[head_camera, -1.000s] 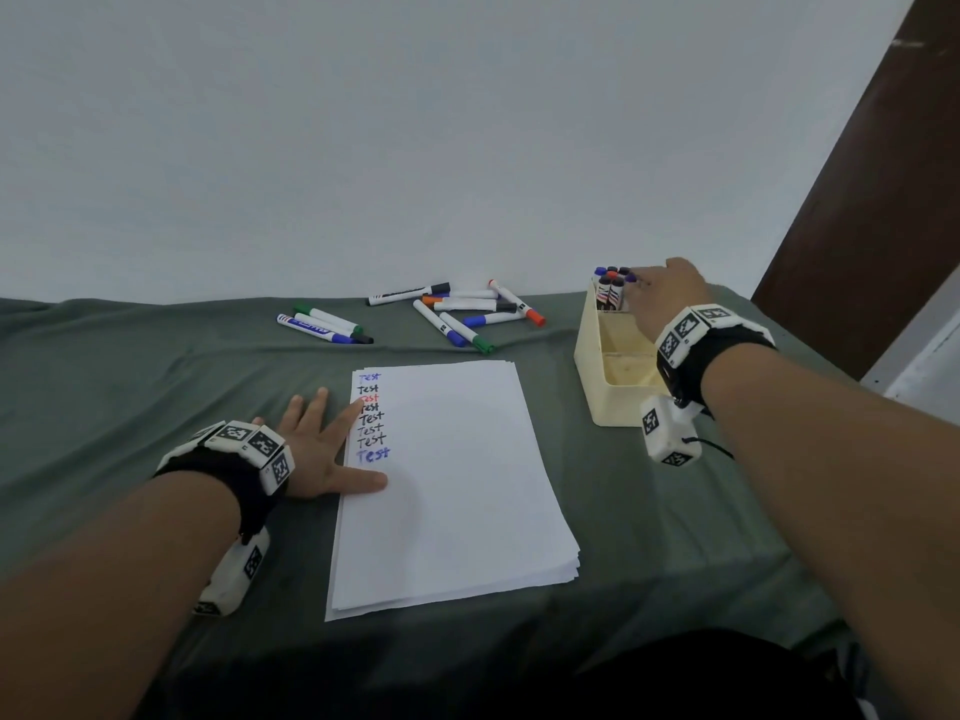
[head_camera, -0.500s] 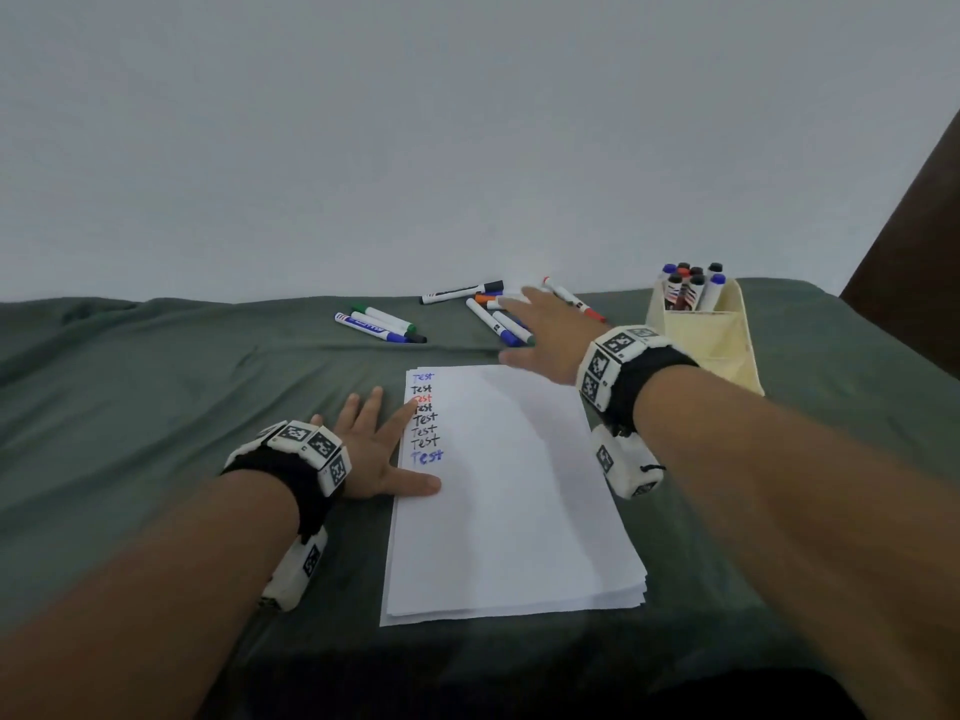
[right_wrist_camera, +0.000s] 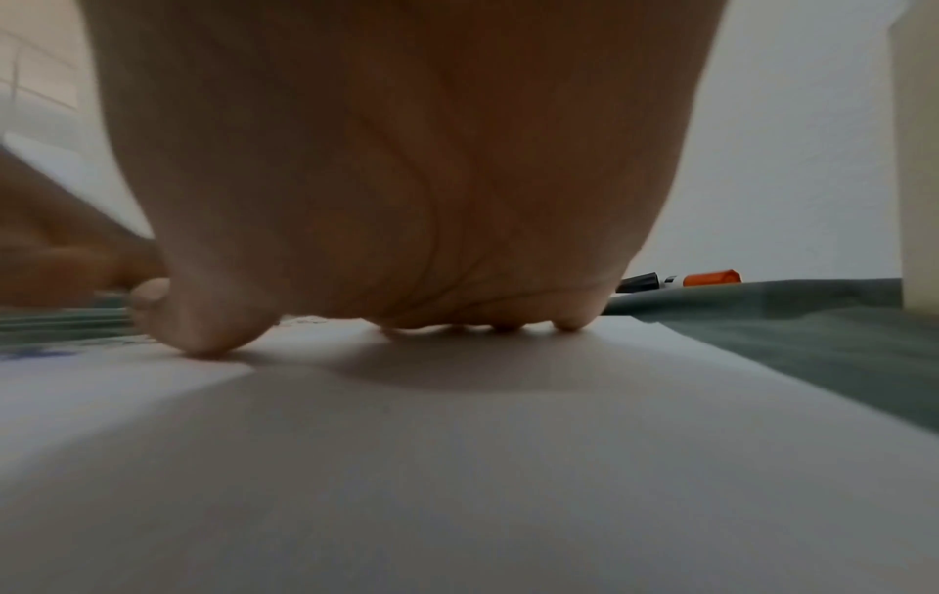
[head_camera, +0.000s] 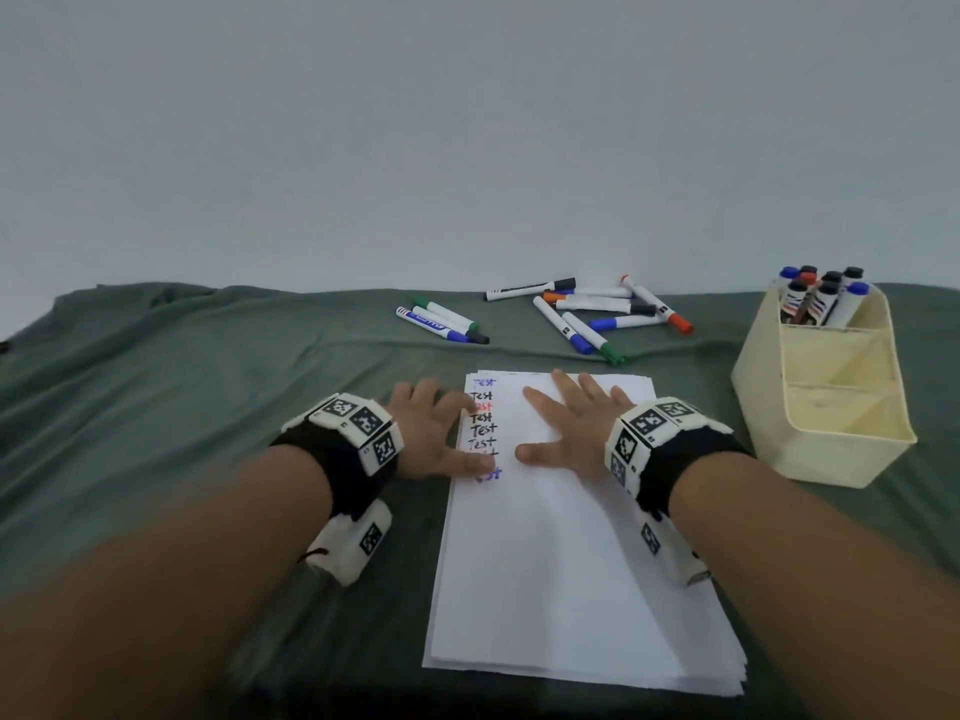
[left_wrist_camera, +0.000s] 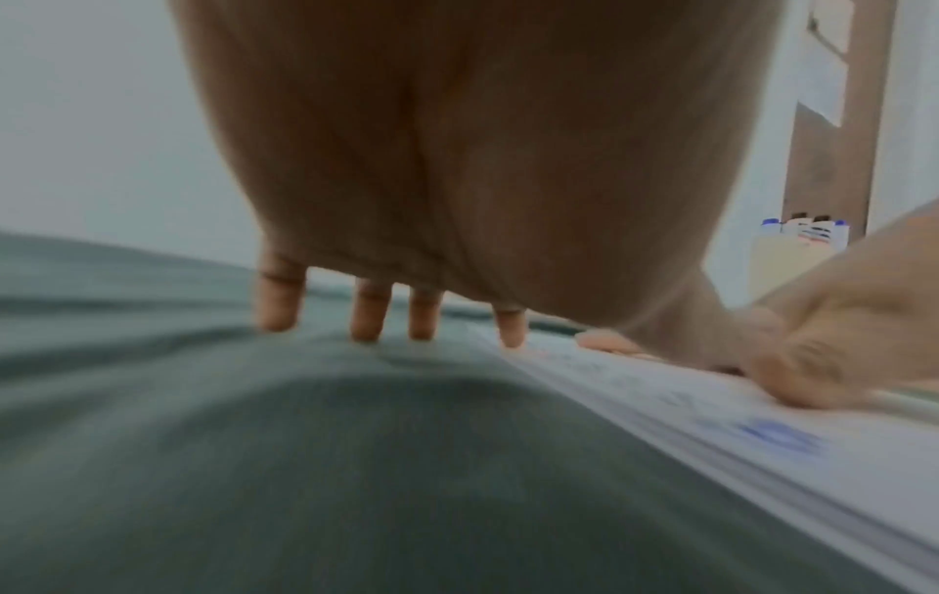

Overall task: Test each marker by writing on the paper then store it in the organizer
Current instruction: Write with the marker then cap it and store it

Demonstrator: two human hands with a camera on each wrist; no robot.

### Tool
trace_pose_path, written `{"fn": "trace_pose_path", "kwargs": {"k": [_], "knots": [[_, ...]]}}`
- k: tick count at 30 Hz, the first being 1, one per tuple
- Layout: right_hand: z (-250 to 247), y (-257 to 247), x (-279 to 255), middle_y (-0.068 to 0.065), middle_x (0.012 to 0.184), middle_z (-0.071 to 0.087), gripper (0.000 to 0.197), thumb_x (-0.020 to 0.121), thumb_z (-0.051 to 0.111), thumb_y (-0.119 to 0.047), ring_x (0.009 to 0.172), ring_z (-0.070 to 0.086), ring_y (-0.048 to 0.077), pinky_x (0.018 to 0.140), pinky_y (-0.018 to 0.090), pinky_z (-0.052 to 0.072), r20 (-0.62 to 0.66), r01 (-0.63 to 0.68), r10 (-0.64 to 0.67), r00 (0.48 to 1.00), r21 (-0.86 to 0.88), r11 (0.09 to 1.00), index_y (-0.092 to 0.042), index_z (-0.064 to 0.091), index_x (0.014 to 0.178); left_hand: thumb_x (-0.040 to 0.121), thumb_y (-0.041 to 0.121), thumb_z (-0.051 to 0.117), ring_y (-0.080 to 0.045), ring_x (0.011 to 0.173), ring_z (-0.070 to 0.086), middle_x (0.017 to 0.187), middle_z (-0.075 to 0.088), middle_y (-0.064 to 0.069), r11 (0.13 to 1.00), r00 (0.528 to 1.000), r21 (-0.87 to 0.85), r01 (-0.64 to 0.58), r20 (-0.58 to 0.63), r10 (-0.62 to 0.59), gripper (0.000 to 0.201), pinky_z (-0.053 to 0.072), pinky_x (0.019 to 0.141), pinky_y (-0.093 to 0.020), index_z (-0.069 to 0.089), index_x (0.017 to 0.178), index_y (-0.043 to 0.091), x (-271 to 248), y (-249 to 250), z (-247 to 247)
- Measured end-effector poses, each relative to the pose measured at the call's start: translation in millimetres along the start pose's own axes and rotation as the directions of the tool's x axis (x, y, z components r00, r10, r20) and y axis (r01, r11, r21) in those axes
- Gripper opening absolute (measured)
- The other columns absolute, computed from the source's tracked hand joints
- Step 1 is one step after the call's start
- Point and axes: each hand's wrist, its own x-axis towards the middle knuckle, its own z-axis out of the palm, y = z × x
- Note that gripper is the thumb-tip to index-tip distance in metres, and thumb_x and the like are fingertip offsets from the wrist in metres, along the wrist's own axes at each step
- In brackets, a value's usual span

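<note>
hands: our left hand (head_camera: 434,433) and right hand (head_camera: 571,428) lie flat, fingers spread, holding nothing, on the paper (head_camera: 561,563) | loose markers (head_camera: 597,314) beyond paper | organizer (head_camera: 831,407) right of paper | advice: pick 1 marker, steady paper

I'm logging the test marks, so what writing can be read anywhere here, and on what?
"Test", handwritten in a column down the left edge of the paper: blue, black, red, black; some partly covered by the left hand.
Print on the loose markers: too small to read.
Labels on markers in the organizer: blurred.
</note>
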Motion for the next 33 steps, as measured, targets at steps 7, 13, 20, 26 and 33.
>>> {"fn": "trace_pose_path", "kwargs": {"k": [7, 13, 20, 26, 33], "knots": [[-7, 0, -3, -0.002, 0.17, -0.015, 0.091, 0.086, 0.035, -0.085, 0.156, -0.015, 0.025, 0.124, 0.055, -0.002, 0.0, 0.011, -0.011, 1.0, 0.076, 0.997, -0.044, 0.0, 0.159, 0.093, 0.057, 0.048, -0.023, 0.128, 0.044, 0.141, 0.047, 0.0, 0.999, 0.947, 0.005, -0.037, -0.32, 0.036, 0.053, 0.041, 0.104, -0.046, 0.05, 0.136, 0.026, 57, -24, -55], [-9, -1, -3, -0.004, 0.17, -0.013, 0.088, 0.086, 0.035, -0.084, 0.156, -0.013, 0.023, 0.124, 0.055, -0.001, -0.004, 0.008, -0.008, 1.0, 0.104, 0.995, -0.045, 0.004, 0.159, 0.105, 0.029, 0.035, -0.026, 0.112, 0.055, 0.126, 0.059, -0.008, 1.0, 0.972, -0.029, 0.001, -0.235, -0.008, 0.032, 0.044, 0.095, -0.037, 0.055, 0.128, 0.02, 79, -35, -63], [-11, -2, -3, -0.004, 0.17, -0.009, 0.086, 0.087, 0.035, -0.084, 0.156, -0.01, 0.023, 0.124, 0.055, 0.001, -0.009, 0.008, -0.007, 1.0, 0.117, 0.993, -0.045, 0.007, 0.159, 0.096, 0.004, 0.043, -0.028, 0.13, 0.048, 0.148, 0.044, -0.008, 0.992, 0.981, 0.127, 0.008, -0.191, 0.017, 0.058, 0.04, 0.108, -0.039, 0.042, 0.146, 0.033, 93, -33, -64], [-12, -3, -4, -0.003, 0.17, -0.007, 0.085, 0.087, 0.036, -0.083, 0.156, -0.009, 0.022, 0.124, 0.055, 0.002, -0.014, 0.001, 0.001, 1.0, 0.124, 0.992, -0.045, 0.01, 0.158, 0.096, 0.024, 0.054, -0.025, 0.104, 0.056, 0.123, 0.053, -0.004, 0.986, 0.926, 0.157, -0.046, -0.364, 0.102, 0.02, 0.045, 0.079, -0.035, 0.055, 0.116, 0.022, 100, -38, -56], [-14, -3, -6, -0.003, 0.17, -0.007, 0.084, 0.088, 0.035, -0.083, 0.156, -0.009, 0.022, 0.124, 0.055, 0.002, -0.004, -0.003, 0.003, 1.0, 0.122, 0.993, -0.045, 0.009, 0.158, 0.097, 0.027, 0.048, -0.024, 0.111, 0.047, 0.122, 0.055, 0.0, 0.934, 0.903, 0.355, -0.035, -0.388, 0.181, 0.026, 0.042, 0.081, -0.034, 0.057, 0.121, 0.031, 99, -39, -56]]}}
